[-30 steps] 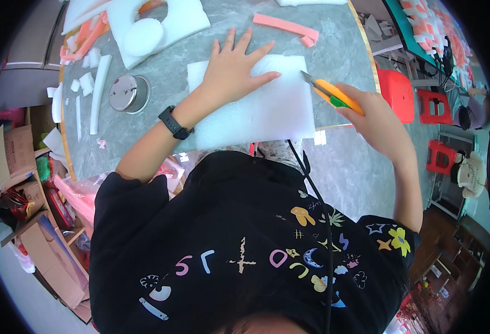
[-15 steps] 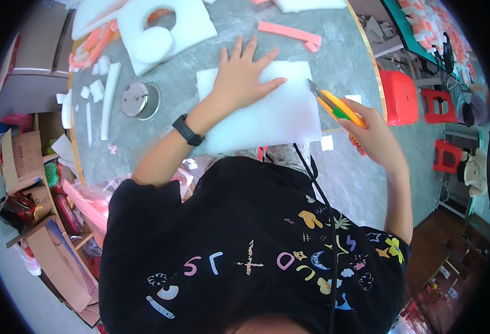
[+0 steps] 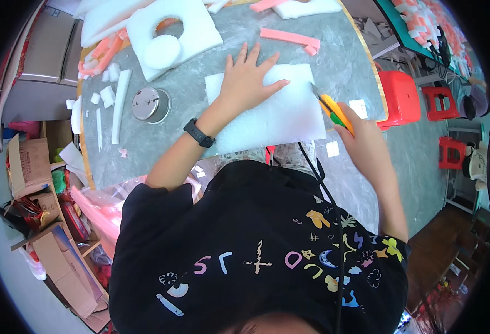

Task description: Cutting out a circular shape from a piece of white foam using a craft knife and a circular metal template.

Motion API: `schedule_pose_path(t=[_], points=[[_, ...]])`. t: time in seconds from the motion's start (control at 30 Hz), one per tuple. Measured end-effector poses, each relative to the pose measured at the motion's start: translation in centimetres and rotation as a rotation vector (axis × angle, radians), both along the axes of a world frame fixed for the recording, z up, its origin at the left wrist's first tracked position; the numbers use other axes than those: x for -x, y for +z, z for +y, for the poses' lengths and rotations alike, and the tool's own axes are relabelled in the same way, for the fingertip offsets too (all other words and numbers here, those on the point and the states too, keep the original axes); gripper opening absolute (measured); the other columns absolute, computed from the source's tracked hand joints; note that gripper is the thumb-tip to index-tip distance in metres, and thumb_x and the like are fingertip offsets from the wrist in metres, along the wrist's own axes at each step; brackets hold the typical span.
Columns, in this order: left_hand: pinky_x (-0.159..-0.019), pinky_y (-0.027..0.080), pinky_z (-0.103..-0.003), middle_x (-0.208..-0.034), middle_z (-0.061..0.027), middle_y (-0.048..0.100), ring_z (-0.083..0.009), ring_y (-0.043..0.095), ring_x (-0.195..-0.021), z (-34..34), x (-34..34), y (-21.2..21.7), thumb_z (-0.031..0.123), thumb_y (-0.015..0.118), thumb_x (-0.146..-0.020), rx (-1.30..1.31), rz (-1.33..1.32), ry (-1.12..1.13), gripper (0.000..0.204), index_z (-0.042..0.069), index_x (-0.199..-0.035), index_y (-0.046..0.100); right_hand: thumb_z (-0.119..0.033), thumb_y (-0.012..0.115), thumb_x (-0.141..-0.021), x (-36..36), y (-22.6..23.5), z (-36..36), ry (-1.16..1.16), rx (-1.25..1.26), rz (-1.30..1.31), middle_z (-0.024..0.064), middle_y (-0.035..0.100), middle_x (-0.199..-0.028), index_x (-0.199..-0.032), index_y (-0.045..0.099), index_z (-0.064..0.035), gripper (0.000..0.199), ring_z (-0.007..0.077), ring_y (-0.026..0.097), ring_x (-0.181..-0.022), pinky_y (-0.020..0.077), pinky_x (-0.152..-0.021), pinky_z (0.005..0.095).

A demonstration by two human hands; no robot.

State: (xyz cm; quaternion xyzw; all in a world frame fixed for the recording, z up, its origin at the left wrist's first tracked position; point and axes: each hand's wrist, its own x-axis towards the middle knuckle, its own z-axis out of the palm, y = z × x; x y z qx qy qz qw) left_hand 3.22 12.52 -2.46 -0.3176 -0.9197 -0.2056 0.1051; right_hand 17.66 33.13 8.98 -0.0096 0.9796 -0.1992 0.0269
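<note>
My left hand lies flat with fingers spread over the upper left part of a white foam sheet on the grey table. My right hand is closed round a yellow utility knife with a green slider. The knife's blade is out, and its tip is at the right edge of the sheet, near the upper right corner. Whether the blade touches the foam, I cannot tell. The sheet's lower edge reaches past the table's near edge, above my lap.
A round metal tin stands left of the sheet. Beyond it lie a white foam block with a round hole, a foam disc and several offcuts. A pink foam strip lies farther back. Red stools stand at right.
My right hand has moved slightly left, and the knife is turned a little more upright beside the sheet. The whole view has shifted slightly. My left hand stays flat on the foam.
</note>
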Motion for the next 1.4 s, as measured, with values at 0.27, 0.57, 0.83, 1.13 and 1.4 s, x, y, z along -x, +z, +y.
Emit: schedule_pose_path(t=[0.27,0.57,0.83,1.13,1.4], points=[[-0.101,0.023,-0.062,-0.138,-0.0246,0.039,-0.0450,0.031,-0.130,0.1,-0.1,-0.1,0.061,0.054,-0.079,-0.003,-0.007,0.005,0.064,0.017,-0.126,0.056,-0.014,0.061,-0.084,-0.8,0.5,-4.7,-0.159,-0.312,-0.088,0.0175,0.063,-0.067,-0.114,0.049,0.0005,0.035,0.0357,0.064,-0.062,0.0508,-0.054,0.0426],[-0.100,0.026,-0.059,-0.139,-0.0210,0.039,-0.0404,0.032,-0.131,0.5,-1.8,0.0,0.057,0.056,-0.079,-0.025,-0.089,0.098,0.064,0.010,-0.123,0.056,-0.014,0.061,-0.082,-0.1,0.6,-4.5,-0.227,-0.201,-0.087,0.0216,0.061,-0.070,-0.114,0.054,-0.0020,0.035,0.0391,0.060,-0.069,0.0460,-0.060,0.0464],[-0.092,0.038,-0.045,-0.121,-0.0181,0.054,-0.0349,0.047,-0.116,0.2,-3.9,1.7,0.040,0.067,-0.078,-0.174,-0.138,0.091,0.051,-0.002,-0.106,0.056,-0.014,0.060,-0.082,-2.1,2.2,-1.4,-0.236,0.084,-0.052,0.0190,0.062,-0.075,-0.116,0.055,-0.0021,0.036,0.0358,0.061,-0.072,0.0457,-0.064,0.0423],[-0.064,0.047,-0.033,-0.086,-0.0128,0.064,-0.0220,0.061,-0.073,-1.1,-4.5,3.3,0.033,0.070,-0.078,-0.620,-0.686,0.063,0.045,-0.004,-0.101,0.057,-0.020,0.071,-0.081,-1.2,-1.9,-0.1,-0.551,0.826,0.180,-0.0025,0.052,-0.066,-0.091,0.059,0.0011,0.026,0.0042,0.047,-0.056,0.0370,-0.050,0.0202],[-0.071,0.046,-0.024,-0.086,-0.0049,0.064,-0.0097,0.060,-0.080,-3.9,-6.6,5.3,0.028,0.062,-0.087,-0.830,-1.109,0.059,0.030,0.000,-0.098,0.062,-0.015,0.075,-0.075,-0.2,-5.0,0.1,-0.404,0.752,0.156,-0.0003,0.057,-0.073,-0.089,0.059,0.0005,0.026,0.0046,0.047,-0.063,0.0378,-0.056,0.0205]])
